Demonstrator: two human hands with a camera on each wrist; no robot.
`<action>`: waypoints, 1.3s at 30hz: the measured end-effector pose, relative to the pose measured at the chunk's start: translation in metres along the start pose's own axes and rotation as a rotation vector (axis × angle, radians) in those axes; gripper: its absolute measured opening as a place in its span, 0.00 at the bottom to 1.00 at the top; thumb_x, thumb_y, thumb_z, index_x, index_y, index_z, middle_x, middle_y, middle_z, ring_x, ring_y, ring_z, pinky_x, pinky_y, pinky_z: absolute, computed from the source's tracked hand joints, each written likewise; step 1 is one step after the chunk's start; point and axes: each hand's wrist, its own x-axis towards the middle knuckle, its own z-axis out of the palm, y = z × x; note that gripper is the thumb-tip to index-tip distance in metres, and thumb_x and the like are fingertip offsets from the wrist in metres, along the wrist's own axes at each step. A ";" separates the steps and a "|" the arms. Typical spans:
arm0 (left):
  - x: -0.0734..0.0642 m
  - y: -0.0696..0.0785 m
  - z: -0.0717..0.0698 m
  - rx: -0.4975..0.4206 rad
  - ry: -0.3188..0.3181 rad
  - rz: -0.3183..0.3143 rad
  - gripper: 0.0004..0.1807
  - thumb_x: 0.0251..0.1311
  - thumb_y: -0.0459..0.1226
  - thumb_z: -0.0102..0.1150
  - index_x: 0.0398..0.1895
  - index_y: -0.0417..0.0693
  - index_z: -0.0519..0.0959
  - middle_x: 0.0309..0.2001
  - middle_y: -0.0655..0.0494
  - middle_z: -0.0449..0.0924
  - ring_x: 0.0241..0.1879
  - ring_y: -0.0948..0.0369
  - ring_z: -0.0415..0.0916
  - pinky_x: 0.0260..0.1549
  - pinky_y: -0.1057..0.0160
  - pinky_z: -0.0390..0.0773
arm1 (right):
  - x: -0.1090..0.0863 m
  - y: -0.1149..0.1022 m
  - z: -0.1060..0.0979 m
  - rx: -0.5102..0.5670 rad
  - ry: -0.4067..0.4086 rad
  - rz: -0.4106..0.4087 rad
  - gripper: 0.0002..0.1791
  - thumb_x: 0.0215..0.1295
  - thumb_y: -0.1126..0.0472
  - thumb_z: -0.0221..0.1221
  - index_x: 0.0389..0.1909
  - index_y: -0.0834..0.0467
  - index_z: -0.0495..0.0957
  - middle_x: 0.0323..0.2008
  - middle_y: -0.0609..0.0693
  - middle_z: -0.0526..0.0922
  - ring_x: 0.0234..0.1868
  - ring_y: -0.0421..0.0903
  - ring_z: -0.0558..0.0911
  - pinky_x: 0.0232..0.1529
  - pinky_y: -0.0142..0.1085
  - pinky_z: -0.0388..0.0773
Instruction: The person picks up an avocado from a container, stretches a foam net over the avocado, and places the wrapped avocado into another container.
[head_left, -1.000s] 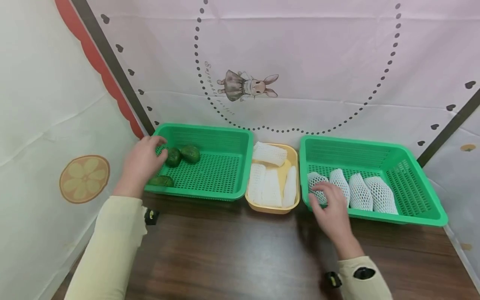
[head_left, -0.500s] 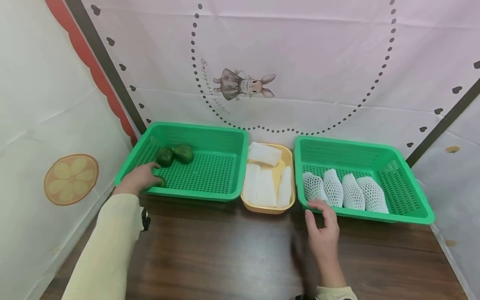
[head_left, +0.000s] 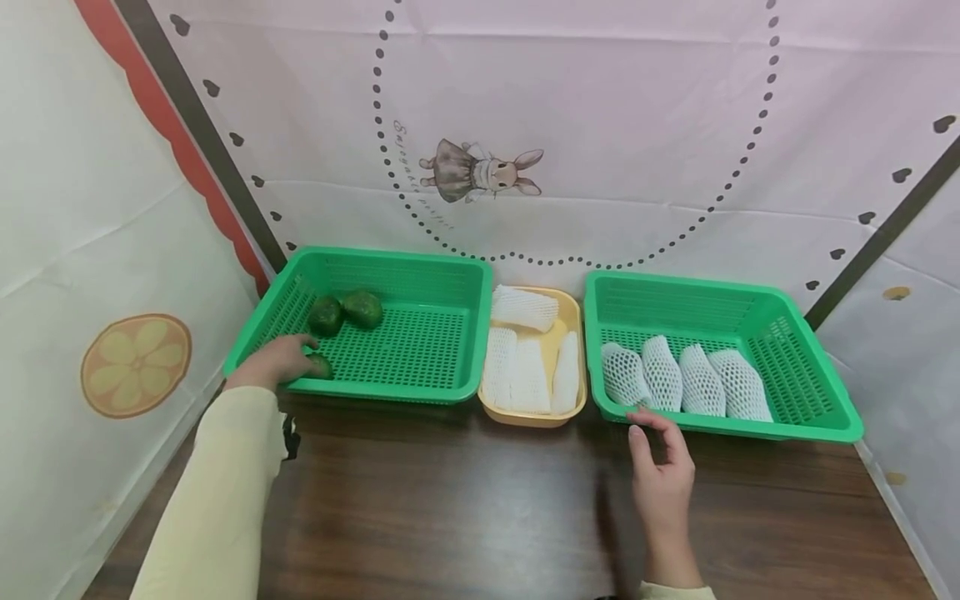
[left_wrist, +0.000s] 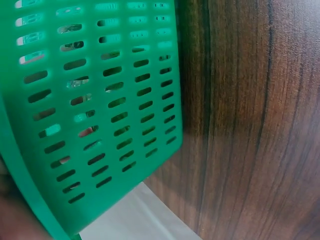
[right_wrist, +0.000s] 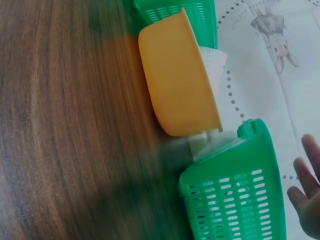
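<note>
My left hand (head_left: pixel 279 362) reaches over the front left corner of the left green basket (head_left: pixel 408 392). Its fingers hold a dark green avocado (head_left: pixel 322 367), partly hidden behind them. Two more avocados lie together farther back, one on the left (head_left: pixel 326 317) and one on the right (head_left: pixel 363 309). My right hand (head_left: pixel 664 479), thumb and fingers apart and holding nothing, is at the front rim of the right green basket (head_left: pixel 795 432). Several pieces wrapped in white foam net (head_left: pixel 662 375) lean in a row inside that basket.
Between the baskets stands a yellow tray (head_left: pixel 534 419) with several white foam net sleeves (head_left: pixel 528 375). All three containers stand on a dark wooden table (head_left: pixel 450 492), close to a printed cloth wall (head_left: pixel 600 125).
My left hand has lowered from above the left basket onto the front avocado. My right hand has drawn back from the wrapped pieces to the right basket's front rim. The view has shifted slightly.
</note>
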 end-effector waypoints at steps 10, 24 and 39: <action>-0.004 0.000 0.004 -0.020 0.018 -0.003 0.32 0.57 0.47 0.57 0.59 0.36 0.67 0.56 0.30 0.65 0.46 0.42 0.66 0.43 0.41 0.69 | -0.002 -0.003 -0.004 0.003 0.026 0.060 0.06 0.60 0.79 0.52 0.37 0.78 0.73 0.33 0.45 0.80 0.42 0.38 0.76 0.44 0.24 0.69; -0.015 -0.016 0.033 -0.016 0.226 0.005 0.36 0.59 0.48 0.55 0.65 0.38 0.59 0.61 0.28 0.56 0.55 0.33 0.59 0.47 0.35 0.63 | -0.002 -0.002 -0.006 0.010 0.029 0.079 0.05 0.60 0.78 0.52 0.36 0.78 0.73 0.32 0.45 0.80 0.39 0.39 0.76 0.40 0.25 0.70; -0.016 -0.010 0.016 0.005 0.130 0.008 0.39 0.57 0.51 0.58 0.62 0.33 0.59 0.58 0.23 0.57 0.56 0.31 0.57 0.49 0.35 0.62 | -0.001 -0.001 -0.012 0.006 0.046 0.096 0.05 0.61 0.77 0.52 0.36 0.78 0.72 0.31 0.50 0.79 0.38 0.41 0.75 0.39 0.25 0.70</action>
